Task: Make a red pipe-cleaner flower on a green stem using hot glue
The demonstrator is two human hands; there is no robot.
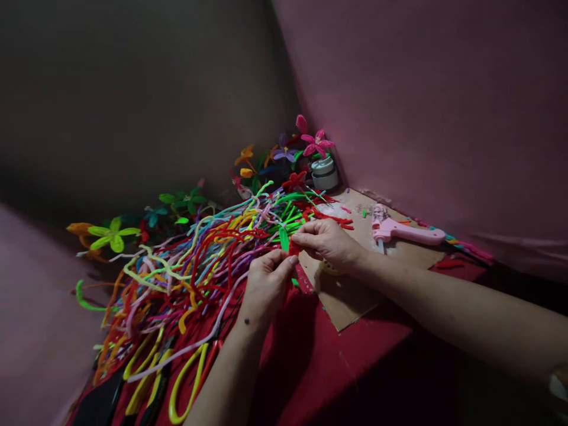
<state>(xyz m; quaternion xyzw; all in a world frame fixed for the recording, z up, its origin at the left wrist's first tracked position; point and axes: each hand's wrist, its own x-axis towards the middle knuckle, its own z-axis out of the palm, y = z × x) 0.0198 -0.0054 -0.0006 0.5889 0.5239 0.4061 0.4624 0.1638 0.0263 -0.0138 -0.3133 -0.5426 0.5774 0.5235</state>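
Note:
My left hand (268,284) and my right hand (331,244) meet fingertip to fingertip over the red table. Both pinch a small red pipe cleaner piece (293,247), mostly covered by the fingers. A green pipe cleaner leaf (284,238) stands upright just above my left fingertips; whether it is joined to the red piece I cannot tell. Behind and left of my hands spreads a big tangled heap of colored pipe cleaners (177,260). To the right, a pink glue gun (412,232) lies on a cardboard sheet (348,302), partly beneath my right forearm.
Yellow-handled scissors (175,387) and yellow-and-black pliers (153,384) lie front left. Finished pipe cleaner flowers, among them a pink one (316,142) and a yellow-green one (114,234), line the back by the walls. A grey lidded jar (324,174) stands in the corner.

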